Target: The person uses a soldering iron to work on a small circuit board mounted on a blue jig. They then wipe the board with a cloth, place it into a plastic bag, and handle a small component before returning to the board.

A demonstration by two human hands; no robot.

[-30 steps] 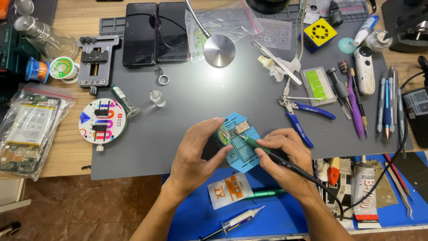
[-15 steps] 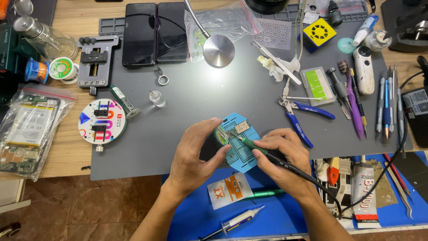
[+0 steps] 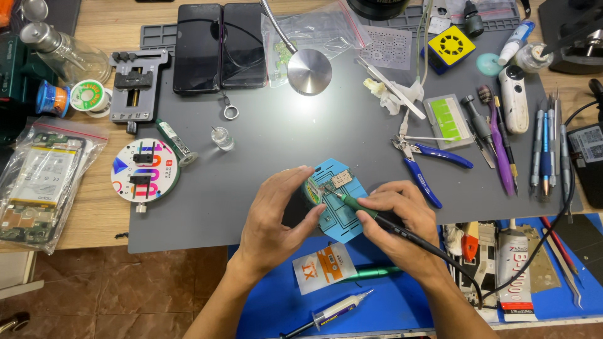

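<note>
Step in hand, by the look of it: soldering on a small board. Your right hand (image 3: 402,216) is closed in a pen grip around a soldering iron (image 3: 367,212), green grip forward, black cable trailing back toward your wrist. The tip points away from your right palm toward the left hand and meets a small circuit board (image 3: 341,180) seated on a blue holder pad (image 3: 342,204).

Your left hand (image 3: 276,216) is curled, thumb and fingertips pressed against the pad's near-left edge, steadying it; a small green-rimmed spool sits under the fingertips, detail unclear. Pad and board lie between the two hands, on the grey work mat (image 3: 264,169).

Next move, as a judgement: keep the tip steady on the one joint, left hand unmoved, since any slip would drag the tip across neighbouring parts.

Board: small, pale metal shields showing, tilted with the pad. Pad: light blue with traced lines, roughly rounded.

Nearer you than the hands: a white-and-orange sachet (image 3: 325,267) and a syringe (image 3: 333,312) on blue matting. Beyond the right hand: blue-handled cutters (image 3: 433,164). Farther off: a round lamp head (image 3: 309,63).
</note>
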